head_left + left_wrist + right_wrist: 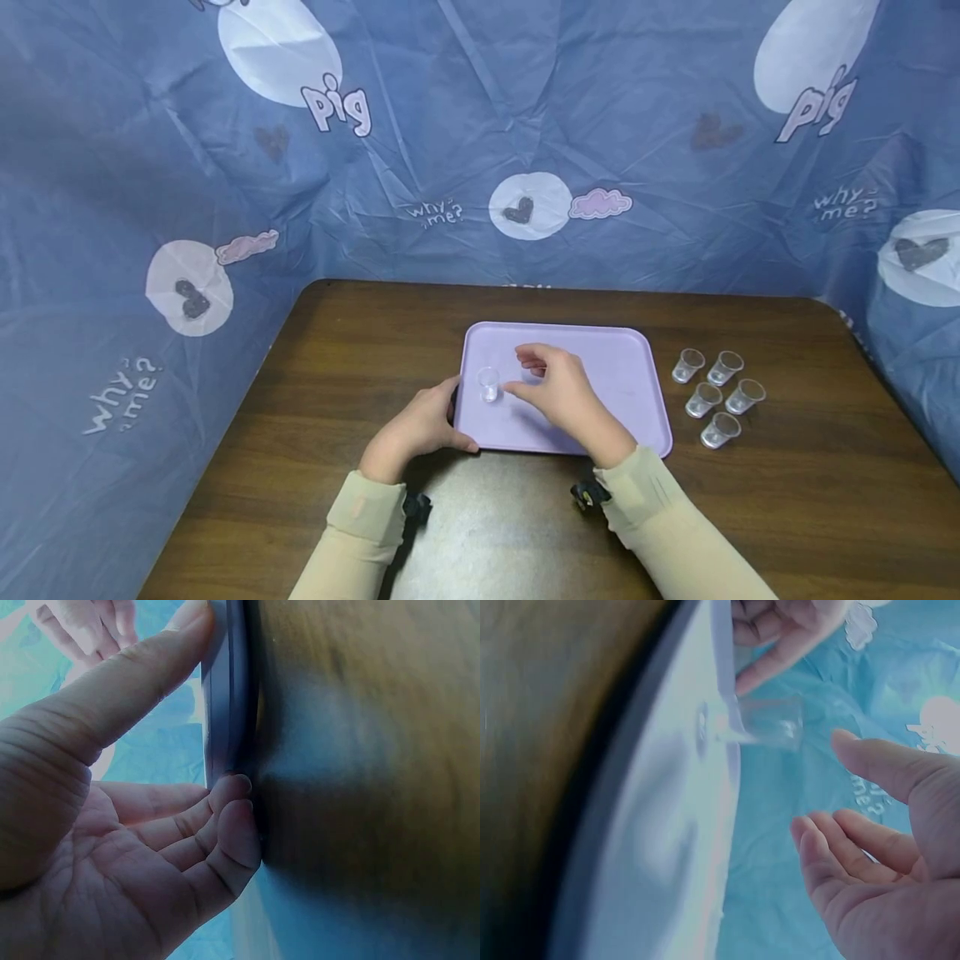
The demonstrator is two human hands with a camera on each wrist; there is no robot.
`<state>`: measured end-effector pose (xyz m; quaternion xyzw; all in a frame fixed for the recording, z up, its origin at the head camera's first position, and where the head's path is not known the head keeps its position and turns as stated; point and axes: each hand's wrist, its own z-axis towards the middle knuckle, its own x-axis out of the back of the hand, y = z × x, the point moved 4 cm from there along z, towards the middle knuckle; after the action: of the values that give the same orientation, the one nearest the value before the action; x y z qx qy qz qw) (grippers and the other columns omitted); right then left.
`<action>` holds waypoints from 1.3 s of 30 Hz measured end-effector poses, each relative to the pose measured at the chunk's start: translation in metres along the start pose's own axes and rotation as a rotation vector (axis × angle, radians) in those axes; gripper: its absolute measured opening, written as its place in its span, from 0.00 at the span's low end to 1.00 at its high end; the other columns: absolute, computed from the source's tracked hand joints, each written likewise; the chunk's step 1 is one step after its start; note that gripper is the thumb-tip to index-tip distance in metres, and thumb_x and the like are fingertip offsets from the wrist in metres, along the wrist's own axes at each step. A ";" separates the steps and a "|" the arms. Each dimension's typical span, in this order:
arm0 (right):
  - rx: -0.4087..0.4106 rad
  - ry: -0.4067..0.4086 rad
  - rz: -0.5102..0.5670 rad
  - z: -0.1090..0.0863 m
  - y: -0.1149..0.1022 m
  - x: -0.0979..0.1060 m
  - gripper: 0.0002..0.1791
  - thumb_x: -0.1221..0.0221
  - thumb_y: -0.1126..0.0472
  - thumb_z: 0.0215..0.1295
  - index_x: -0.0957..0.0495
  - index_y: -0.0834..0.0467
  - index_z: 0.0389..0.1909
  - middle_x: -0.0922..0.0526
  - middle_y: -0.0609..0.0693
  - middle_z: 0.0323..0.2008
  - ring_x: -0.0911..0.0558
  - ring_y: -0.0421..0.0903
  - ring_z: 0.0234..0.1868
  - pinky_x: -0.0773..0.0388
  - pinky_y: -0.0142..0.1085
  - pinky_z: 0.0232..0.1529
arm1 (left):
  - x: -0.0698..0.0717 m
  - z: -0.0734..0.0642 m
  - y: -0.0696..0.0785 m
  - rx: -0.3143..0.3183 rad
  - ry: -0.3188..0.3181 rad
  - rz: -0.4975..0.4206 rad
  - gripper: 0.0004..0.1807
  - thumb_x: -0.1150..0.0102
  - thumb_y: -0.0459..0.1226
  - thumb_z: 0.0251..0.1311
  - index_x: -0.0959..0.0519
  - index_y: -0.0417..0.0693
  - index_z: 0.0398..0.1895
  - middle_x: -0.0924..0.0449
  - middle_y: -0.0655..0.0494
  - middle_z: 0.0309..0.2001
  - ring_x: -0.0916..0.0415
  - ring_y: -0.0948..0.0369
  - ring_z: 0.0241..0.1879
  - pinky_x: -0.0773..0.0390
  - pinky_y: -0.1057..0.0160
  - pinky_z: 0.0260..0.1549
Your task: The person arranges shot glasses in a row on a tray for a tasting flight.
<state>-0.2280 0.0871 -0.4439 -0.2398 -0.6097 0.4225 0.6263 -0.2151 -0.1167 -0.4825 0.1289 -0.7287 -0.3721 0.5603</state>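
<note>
A small clear cup (489, 385) stands upright on the left part of a lilac tray (615, 350). My right hand (558, 387) hovers over the tray just right of this cup, thumb and fingers spread apart with nothing between them. The right wrist view shows a gap between the thumb tip and the cup (776, 724). At the tray's near left corner, my left hand (427, 421) holds the edge, thumb along the front rim and fingers at the left side. In the left wrist view, the fingers (238, 832) curl against the tray's edge (225, 690).
Several more clear cups (703, 400) stand upright in a cluster on the brown wooden table (810, 492), right of the tray. Blue printed cloth (450, 250) hangs behind the table and along its sides. A dark wrist camera (588, 494) sits under the right cuff.
</note>
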 end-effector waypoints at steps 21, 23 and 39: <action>0.030 0.184 -0.042 -0.022 0.012 0.079 0.25 0.25 0.64 0.57 0.19 0.68 0.55 0.14 0.59 0.46 0.16 0.54 0.49 0.20 0.43 0.50 | -0.003 0.000 -0.003 0.008 -0.010 0.004 0.57 0.12 0.38 0.34 0.34 0.33 0.71 0.19 0.46 0.45 0.22 0.55 0.43 0.23 0.51 0.48; 0.021 0.199 -0.052 -0.027 0.015 0.086 0.25 0.25 0.64 0.58 0.18 0.67 0.55 0.14 0.59 0.46 0.16 0.55 0.49 0.20 0.44 0.50 | -0.003 0.000 -0.002 0.010 -0.010 0.004 0.57 0.12 0.38 0.34 0.35 0.33 0.71 0.19 0.46 0.45 0.22 0.55 0.42 0.23 0.51 0.48; -0.028 0.329 -0.122 -0.065 0.039 0.143 0.25 0.26 0.60 0.59 0.18 0.65 0.55 0.13 0.57 0.45 0.16 0.46 0.45 0.22 0.27 0.44 | -0.003 0.000 -0.003 0.012 -0.019 -0.017 0.56 0.12 0.38 0.35 0.34 0.35 0.70 0.21 0.51 0.35 0.23 0.57 0.35 0.23 0.54 0.40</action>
<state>-0.1887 0.2390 -0.4046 -0.2770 -0.5181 0.3301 0.7388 -0.2152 -0.1170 -0.4866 0.1349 -0.7351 -0.3735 0.5495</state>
